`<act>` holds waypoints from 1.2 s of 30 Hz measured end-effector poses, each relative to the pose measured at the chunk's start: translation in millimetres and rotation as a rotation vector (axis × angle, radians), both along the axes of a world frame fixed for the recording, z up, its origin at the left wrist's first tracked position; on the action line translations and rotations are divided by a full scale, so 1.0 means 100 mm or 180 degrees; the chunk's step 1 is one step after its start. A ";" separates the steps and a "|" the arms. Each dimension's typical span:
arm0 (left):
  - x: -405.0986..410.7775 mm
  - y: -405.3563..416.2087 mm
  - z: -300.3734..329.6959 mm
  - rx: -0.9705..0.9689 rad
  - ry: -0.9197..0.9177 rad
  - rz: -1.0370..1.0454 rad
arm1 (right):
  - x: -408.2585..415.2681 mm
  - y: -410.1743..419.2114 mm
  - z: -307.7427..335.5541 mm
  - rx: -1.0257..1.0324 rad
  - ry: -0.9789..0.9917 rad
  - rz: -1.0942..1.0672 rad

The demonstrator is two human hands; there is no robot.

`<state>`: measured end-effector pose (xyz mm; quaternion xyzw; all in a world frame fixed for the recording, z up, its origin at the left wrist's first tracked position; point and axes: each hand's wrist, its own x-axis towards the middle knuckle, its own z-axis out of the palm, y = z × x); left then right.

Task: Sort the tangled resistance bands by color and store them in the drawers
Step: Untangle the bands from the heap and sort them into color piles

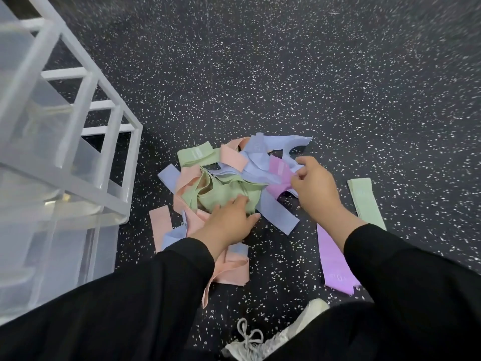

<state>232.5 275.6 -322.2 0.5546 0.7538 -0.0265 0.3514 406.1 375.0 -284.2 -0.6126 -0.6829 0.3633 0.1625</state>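
Note:
A tangled pile of resistance bands (226, 178) in green, pink, blue and purple lies on the dark speckled floor. My left hand (229, 222) rests flat on the green bands (221, 194) at the near side of the pile, fingers straight. My right hand (315, 188) has curled fingers that pinch a purple band (279, 175) at the pile's right side. A single green band (364, 201) and a single purple band (335, 264) lie flat apart from the pile, on the right.
A white-framed drawer unit (65, 142) with clear plastic drawers stands at the left, close to the pile. A white shoe (270, 337) shows at the bottom centre. Black sleeves cover both arms.

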 end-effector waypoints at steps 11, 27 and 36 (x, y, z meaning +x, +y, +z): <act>0.39 -0.10 1.20 0.1646 -0.2226 0.2287 | -0.06 -0.54 0.86 0.0471 0.1177 0.0169; 0.36 -1.00 1.90 0.1486 -0.3252 0.3285 | -0.05 -1.69 1.07 0.0843 0.1181 0.1152; 0.42 -0.89 2.35 0.1852 -0.3666 0.2418 | 0.10 -1.54 1.24 -0.0809 0.2375 0.0563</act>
